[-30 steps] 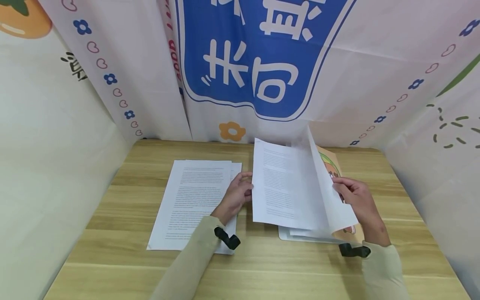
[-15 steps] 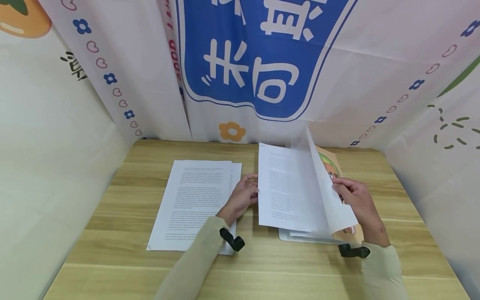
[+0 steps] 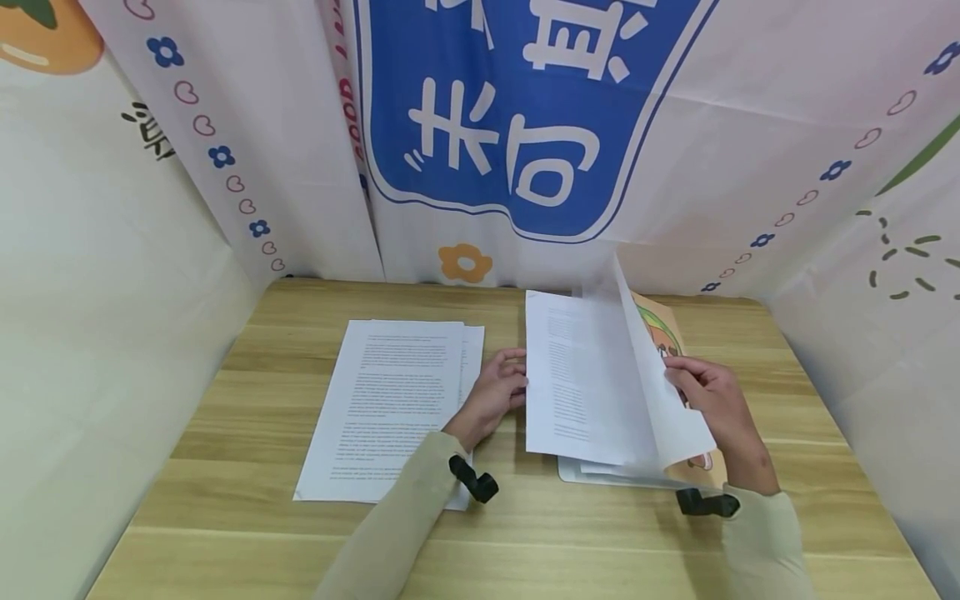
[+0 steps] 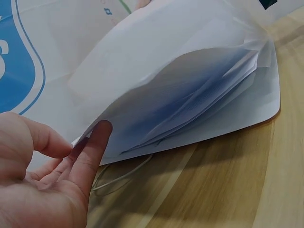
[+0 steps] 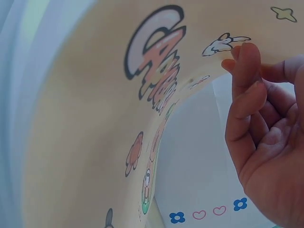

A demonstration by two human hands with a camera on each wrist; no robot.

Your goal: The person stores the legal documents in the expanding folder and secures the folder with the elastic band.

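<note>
A printed sheet of paper (image 3: pixel 577 375) stands partly inside a file folder (image 3: pixel 573 473), its left part sticking out; whether more sheets lie behind it cannot be told. My left hand (image 3: pixel 495 390) pinches that paper's left edge between thumb and fingers. With thumb and index finger, my right hand (image 3: pixel 712 400) grips the edge of the folder's raised front cover (image 5: pixel 85 123), which is tan-orange with cartoon prints outside and white inside. Seen from the left wrist, other sheets (image 4: pixel 223 90) lie in the folder's open mouth above its pale back, which has a rounded corner.
Left of the folder, a few overlapping printed sheets (image 3: pixel 390 408) lie flat on the wooden table (image 3: pixel 525 542). A thin cord (image 4: pixel 126 176) pokes out under the folder's edge. Printed cloth (image 3: pixel 300 208) closes off the back and both sides.
My left hand has moved right with the paper, so less of it sticks out of the folder. The right hand still holds the cover up in the same place.
</note>
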